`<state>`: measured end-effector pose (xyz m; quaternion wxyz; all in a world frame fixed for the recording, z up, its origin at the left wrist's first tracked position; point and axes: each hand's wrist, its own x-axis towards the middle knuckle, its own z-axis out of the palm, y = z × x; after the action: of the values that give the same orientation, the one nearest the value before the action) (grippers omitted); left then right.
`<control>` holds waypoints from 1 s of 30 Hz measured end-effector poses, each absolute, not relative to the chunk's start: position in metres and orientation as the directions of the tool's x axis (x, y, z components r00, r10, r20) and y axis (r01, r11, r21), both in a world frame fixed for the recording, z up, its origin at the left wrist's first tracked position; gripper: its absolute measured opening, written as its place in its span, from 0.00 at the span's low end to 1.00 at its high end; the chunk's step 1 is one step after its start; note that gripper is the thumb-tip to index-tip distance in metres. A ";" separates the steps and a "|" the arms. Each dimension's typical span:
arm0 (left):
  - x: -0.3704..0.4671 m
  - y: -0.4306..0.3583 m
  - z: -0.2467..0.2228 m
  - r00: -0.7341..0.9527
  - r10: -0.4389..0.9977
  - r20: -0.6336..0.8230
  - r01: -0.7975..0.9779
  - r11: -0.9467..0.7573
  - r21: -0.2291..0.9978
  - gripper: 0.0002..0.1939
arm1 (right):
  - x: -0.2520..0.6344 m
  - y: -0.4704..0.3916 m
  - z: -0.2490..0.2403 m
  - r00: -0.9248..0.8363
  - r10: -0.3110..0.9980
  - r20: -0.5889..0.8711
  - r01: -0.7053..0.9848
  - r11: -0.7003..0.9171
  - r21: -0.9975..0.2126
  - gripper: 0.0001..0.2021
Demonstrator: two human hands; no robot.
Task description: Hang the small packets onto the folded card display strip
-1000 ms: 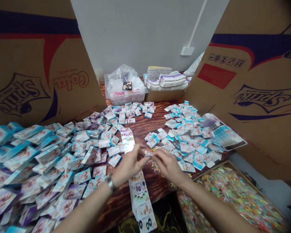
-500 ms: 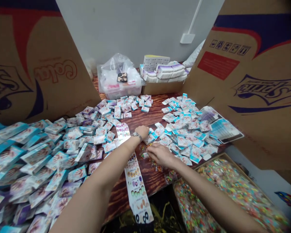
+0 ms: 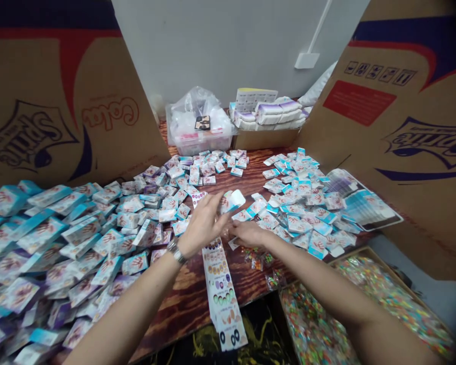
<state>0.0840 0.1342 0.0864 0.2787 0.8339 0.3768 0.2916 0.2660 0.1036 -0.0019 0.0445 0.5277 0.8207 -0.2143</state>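
In my left hand (image 3: 203,225) is a small white and blue box (image 3: 231,202) with a hand print, tilted up above the table, its light flap pointing right. My right hand (image 3: 249,233) is close beside it, fingertips drawn together under the box's near end; what they grip is hidden. Beneath my left hand runs a long strip of printed stickers (image 3: 221,289), hanging over the table's front edge. Several small clear packets of coloured pieces (image 3: 256,261) lie on the wood just below my right hand.
Many filled-looking boxes (image 3: 76,233) are heaped on the left, and flatter ones (image 3: 300,208) on the right. A carton of colourful packets (image 3: 319,324) stands at front right. Large cardboard boxes (image 3: 137,142) flank the table. Behind are a plastic tub (image 3: 197,142) and a carton of stacked cartons (image 3: 266,138).
My left hand has lifted a small box from the right pile's edge and turned it upward. My right hand has come in close to it. The view has shifted slightly left.
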 end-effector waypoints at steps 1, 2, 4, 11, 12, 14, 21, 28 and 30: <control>0.071 0.126 0.086 0.514 0.809 0.287 0.430 -0.532 0.729 0.24 | 0.267 0.102 0.000 -0.458 0.838 -0.296 0.876 0.370 -0.308 0.11; 0.058 0.118 0.085 0.484 0.829 0.279 0.415 -0.498 0.761 0.24 | 0.267 0.099 0.001 -0.480 0.827 -0.293 0.866 0.393 -0.309 0.11; 0.037 0.104 0.081 0.441 0.863 0.246 0.408 -0.437 0.801 0.23 | 0.269 0.096 0.003 -0.506 0.813 -0.288 0.852 0.419 -0.314 0.10; 0.005 0.068 0.049 0.417 0.891 0.180 0.482 -0.385 0.787 0.23 | 0.279 0.086 0.017 -0.450 0.873 -0.189 0.861 0.367 -0.352 0.12; 0.003 0.064 0.044 0.426 0.885 0.188 0.492 -0.401 0.773 0.23 | 0.280 0.083 0.026 -0.435 0.885 -0.167 0.864 0.357 -0.355 0.11; 0.001 0.057 0.037 0.448 0.870 0.207 0.503 -0.437 0.746 0.23 | 0.276 0.076 0.046 -0.407 0.910 -0.072 0.854 0.351 -0.385 0.08; 0.004 0.046 0.036 0.484 0.851 0.205 0.544 -0.476 0.691 0.23 | 0.237 0.048 0.090 -0.495 0.751 0.438 0.697 0.644 -0.315 0.10; 0.002 0.041 0.043 0.543 0.821 0.179 0.533 -0.501 0.682 0.27 | 0.228 0.045 0.087 -0.811 0.442 0.383 0.527 0.836 0.152 0.12; 0.002 0.040 0.045 0.538 0.827 0.163 0.553 -0.493 0.672 0.28 | 0.225 0.044 0.090 -0.844 0.383 0.376 0.475 0.859 0.192 0.11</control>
<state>0.0018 0.0401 0.0450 0.2841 0.8297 0.4158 0.2408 0.2248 0.0441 0.0900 -0.1647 0.2258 0.9499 0.1402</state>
